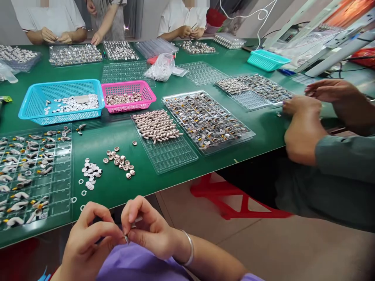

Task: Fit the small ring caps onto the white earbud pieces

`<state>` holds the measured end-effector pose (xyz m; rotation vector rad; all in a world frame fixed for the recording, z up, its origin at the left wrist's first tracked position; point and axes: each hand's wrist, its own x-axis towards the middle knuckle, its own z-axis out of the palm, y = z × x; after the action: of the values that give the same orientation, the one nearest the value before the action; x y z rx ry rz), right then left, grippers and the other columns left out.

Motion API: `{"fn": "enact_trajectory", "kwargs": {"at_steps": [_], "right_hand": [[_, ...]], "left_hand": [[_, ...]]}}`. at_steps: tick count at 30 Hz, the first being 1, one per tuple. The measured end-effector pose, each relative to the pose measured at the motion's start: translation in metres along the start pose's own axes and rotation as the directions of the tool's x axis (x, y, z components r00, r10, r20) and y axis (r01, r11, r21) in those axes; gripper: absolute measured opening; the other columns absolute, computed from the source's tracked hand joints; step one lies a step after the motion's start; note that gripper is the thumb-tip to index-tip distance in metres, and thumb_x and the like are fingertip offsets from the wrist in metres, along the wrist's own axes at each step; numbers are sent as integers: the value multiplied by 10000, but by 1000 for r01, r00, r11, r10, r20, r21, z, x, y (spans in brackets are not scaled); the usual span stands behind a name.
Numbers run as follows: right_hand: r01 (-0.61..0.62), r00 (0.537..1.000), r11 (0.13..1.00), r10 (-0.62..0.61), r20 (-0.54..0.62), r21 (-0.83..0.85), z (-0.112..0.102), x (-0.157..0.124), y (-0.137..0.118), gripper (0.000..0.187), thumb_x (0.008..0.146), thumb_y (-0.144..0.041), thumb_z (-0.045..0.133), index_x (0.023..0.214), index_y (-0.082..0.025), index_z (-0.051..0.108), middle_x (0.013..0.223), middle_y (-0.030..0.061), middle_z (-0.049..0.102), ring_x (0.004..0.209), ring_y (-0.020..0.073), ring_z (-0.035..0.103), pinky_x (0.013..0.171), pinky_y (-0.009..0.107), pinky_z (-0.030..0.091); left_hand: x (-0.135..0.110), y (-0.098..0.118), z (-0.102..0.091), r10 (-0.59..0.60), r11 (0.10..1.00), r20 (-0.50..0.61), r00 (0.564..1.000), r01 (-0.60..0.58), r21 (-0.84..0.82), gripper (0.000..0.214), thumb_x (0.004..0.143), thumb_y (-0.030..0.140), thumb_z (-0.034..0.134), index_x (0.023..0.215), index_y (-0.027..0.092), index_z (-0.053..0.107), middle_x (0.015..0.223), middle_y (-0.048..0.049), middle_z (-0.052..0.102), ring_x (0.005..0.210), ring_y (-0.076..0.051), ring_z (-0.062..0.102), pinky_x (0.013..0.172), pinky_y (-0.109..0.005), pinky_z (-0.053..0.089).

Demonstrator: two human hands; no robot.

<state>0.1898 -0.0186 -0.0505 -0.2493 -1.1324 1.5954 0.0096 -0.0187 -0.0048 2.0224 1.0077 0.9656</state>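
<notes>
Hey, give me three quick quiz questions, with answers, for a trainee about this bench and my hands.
1. True or false: the large blue basket stands left of the pink basket in the picture.
2. What do your left hand and right hand hold between them?
3. The silver bangle is on the arm of: A) left hand B) right hand.

Key: 1. True. 2. A small part, mostly hidden. 3. B.

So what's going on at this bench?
The wearer's left hand and right hand pinch a small part between their fingertips, just off the near edge of the green table; its details are hard to make out. Loose white discs and pinkish caps lie ahead, with a partly filled tray to the left. Behind them stand a blue basket and a pink basket, both holding small pieces.
</notes>
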Motion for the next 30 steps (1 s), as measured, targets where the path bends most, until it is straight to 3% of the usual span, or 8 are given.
{"fn": "enact_trajectory", "kwargs": {"at_steps": [18,30], "right_hand": [[37,985,985,-8,170,-168,-7,4,-10,141,981,-299,525,1015,-248,397,868,5,433,735,118,466,625,214,458],[70,991,976,-44,127,-206,-6,5,-7,134,969,-259,528,984,-253,396,855,8,448,728,127,450,617,217,443]], "left_hand": [[5,8,2,-4,1000,-16,1000,4,-25,230,861,94,621,790,277,740,755,-13,578,698,-152,603,592,-235,525],[-1,6,1,4,1000,-14,1000,-4,7,248,837,45,621,825,275,715,769,4,557,694,-141,589,595,-231,513]]}}
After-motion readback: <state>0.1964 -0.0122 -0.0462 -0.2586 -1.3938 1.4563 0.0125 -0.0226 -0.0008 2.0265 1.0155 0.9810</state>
